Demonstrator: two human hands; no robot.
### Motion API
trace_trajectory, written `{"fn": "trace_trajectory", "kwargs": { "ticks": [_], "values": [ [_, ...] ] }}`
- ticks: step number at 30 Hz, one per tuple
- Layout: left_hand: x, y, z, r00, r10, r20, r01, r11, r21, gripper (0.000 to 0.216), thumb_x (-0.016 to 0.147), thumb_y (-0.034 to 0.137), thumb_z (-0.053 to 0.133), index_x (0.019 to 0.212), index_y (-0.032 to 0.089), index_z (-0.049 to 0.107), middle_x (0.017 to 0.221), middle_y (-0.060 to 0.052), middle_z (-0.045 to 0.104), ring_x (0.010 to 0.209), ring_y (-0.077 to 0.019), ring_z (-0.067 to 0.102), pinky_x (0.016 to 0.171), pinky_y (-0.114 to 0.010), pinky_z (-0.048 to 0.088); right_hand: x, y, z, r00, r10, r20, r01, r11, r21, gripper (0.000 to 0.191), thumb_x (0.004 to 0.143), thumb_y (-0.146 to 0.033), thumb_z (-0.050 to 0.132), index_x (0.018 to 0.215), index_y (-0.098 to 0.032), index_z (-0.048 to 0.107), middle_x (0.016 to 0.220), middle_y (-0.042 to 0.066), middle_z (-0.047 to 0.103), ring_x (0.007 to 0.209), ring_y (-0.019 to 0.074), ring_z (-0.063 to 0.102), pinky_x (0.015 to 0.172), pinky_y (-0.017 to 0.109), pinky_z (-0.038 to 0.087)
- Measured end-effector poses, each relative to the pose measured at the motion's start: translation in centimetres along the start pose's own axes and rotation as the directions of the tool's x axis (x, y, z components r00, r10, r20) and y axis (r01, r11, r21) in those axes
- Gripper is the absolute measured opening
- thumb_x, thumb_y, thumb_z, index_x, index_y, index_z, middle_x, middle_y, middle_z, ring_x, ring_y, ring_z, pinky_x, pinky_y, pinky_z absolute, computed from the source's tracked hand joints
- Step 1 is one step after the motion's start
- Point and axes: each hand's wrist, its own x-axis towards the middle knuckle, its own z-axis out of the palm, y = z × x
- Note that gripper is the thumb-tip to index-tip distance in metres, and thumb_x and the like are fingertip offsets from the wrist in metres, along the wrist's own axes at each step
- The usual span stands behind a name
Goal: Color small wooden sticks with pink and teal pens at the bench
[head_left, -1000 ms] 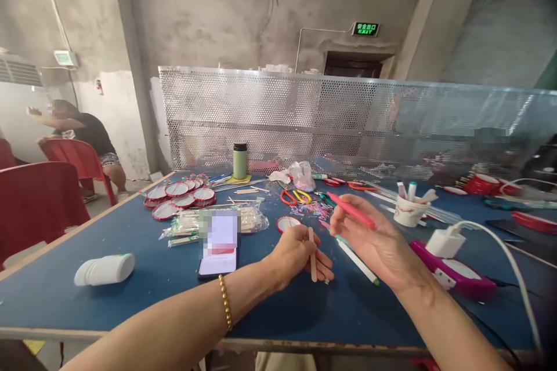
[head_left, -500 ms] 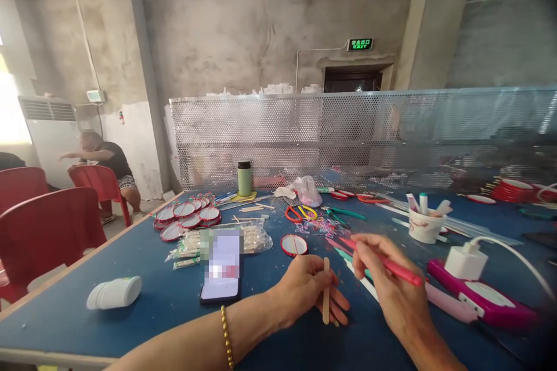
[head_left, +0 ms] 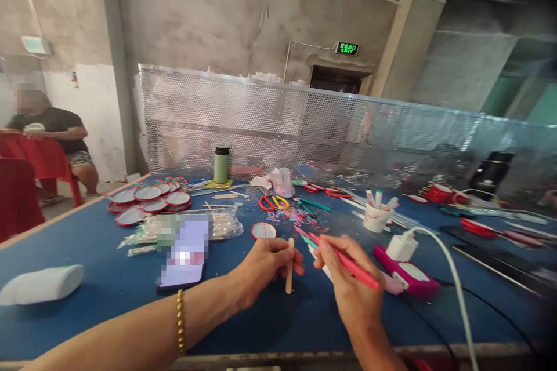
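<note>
The left hand [head_left: 272, 258] pinches a flat wooden stick [head_left: 289, 279] between thumb and fingers, its lower part projecting free towards the near edge of the bench [head_left: 243, 333]. The stick stands roughly upright in the view, in front of the fingers; whether its tip touches the bench is hard to tell. The right hand [head_left: 350, 269] is closed around a red pen [head_left: 357, 270] in a writing grip, the pen slanting with its front end towards the stick, near it but apart. The stick looks very light, dry and fairly stiff — thin enough, I would judge, to flex or snap if bent hard across its width — so a light pinch on its flat faces, away from the end being worked on, should do. The pen's smooth barrel is probably light and rigid, a little slippery; it is best held low, close to the front, with the back resting against the hand. Just beyond the left hand lies a red-rimmed disc [head_left: 263, 231], and a white pen [head_left: 313, 253] lies beside the right fingers. A phone [head_left: 187, 252] and bagged sticks [head_left: 226, 224] are farther left, a paper cup [head_left: 376, 219] of pens farther right.
</note>
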Motion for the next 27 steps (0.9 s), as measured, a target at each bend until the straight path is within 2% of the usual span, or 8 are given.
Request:
{"fn": "trace_trajectory", "kwargs": {
  "ticks": [3,8,13,19,27],
  "values": [
    [-0.2,-0.2,0.3,0.998,0.009,0.061,-0.008,1.0,-0.011,0.035,0.083,0.048,0.06,0.083,0.013,0.061,0.073,-0.007,0.071,0.05,-0.0083,0.048,0.05,-0.022,0.03,-0.7,-0.1,-0.3,1.0,-0.005,0.005,0.005,1.0,-0.017,0.026,0.09,-0.042,0.066,0.079,-0.019,0.066,0.061,0.001,0.067,0.05,0.0147,0.063,0.054,0.028,0.054],
    [-0.3,-0.8,0.9,0.993,0.003,0.115,-0.004,1.0,0.011,0.042,0.083,0.056,0.06,0.081,0.014,0.06,0.073,-0.007,0.071,0.047,-0.0078,0.051,0.048,-0.021,0.037,-1.6,-0.5,-0.3,0.996,-0.008,0.092,0.011,0.999,-0.036,0.02,0.092,-0.039,0.062,0.086,-0.02,0.065,0.068,0.001,0.069,0.054,0.0156,0.065,0.059,0.03,0.055],
    [-0.1,-1.3,0.9,0.988,0.036,0.152,-0.034,0.999,-0.015,0.05,0.08,0.062,0.063,0.076,0.012,0.062,0.072,-0.006,0.069,0.049,-0.0074,0.053,0.048,-0.02,0.041,-1.7,-0.5,-0.1,0.979,0.012,0.203,0.001,0.998,-0.061,0.023,0.095,-0.039,0.057,0.08,-0.022,0.062,0.059,-0.002,0.063,0.051,0.0153,0.062,0.055,0.029,0.052],
    [-0.3,-1.1,1.1,0.984,0.045,0.171,-0.04,0.999,-0.029,0.054,0.077,0.066,0.065,0.074,0.012,0.061,0.066,-0.004,0.066,0.049,-0.009,0.057,0.048,-0.02,0.044,-1.7,-0.4,0.0,0.987,-0.016,0.163,0.035,0.993,-0.114,0.025,0.095,-0.039,0.057,0.077,-0.021,0.06,0.06,-0.003,0.06,0.05,0.0135,0.058,0.054,0.028,0.049],
    [-0.6,-0.7,1.2,0.983,0.019,0.181,-0.022,1.0,0.017,0.054,0.081,0.066,0.061,0.074,0.012,0.065,0.058,-0.006,0.066,0.049,-0.012,0.061,0.052,-0.022,0.048,-1.8,-1.0,-0.1,0.986,-0.085,0.143,0.107,0.982,-0.153,0.026,0.096,-0.037,0.055,0.077,-0.02,0.06,0.063,-0.001,0.062,0.054,0.0141,0.06,0.056,0.026,0.05]
  ]
}}
